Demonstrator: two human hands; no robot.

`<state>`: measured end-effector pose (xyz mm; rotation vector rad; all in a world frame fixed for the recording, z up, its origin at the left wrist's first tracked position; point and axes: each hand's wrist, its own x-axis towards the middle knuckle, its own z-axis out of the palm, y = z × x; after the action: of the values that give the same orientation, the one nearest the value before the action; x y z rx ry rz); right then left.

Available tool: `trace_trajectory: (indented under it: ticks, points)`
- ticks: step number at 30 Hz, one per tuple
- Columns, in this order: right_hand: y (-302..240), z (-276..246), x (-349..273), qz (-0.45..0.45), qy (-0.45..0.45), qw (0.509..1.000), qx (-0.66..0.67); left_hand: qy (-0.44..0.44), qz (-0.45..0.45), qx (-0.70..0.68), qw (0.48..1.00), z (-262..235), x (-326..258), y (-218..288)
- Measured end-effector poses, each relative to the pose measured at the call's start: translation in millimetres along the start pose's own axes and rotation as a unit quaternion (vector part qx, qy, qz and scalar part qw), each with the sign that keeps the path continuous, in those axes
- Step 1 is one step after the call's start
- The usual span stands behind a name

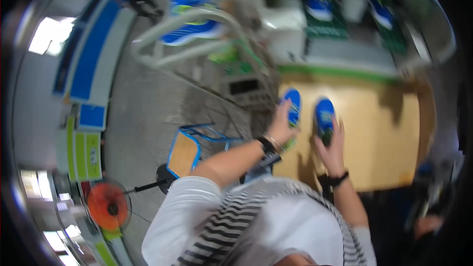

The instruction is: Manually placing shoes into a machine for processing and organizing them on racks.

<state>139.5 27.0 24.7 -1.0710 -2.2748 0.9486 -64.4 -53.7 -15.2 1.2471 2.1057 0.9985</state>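
Two blue shoes with green trim stand side by side on a light wooden table. My left hand grips the left blue shoe from the side. My right hand holds the right blue shoe at its near end. Both wrists wear dark bands. The picture is blurred, so finger detail is unclear.
A white metal rack with more blue shoes stands to the left behind the table. A blue-framed chair and an orange fan stand on the grey floor at left. Green-edged shelves with shoes lie beyond the table.
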Motion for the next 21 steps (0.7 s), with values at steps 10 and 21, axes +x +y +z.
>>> trace_trajectory:
  ticks: [10,21]
  points:
    - [31.3,24.1,-41.5,0.089,0.017,0.974,0.206,0.077,-0.028,-0.049,0.995,32.0,-32.9,-16.4]
    - [18.3,-105.0,64.1,0.077,0.252,0.891,0.369,-0.044,0.036,-0.368,0.928,-79.2,71.0,166.7]
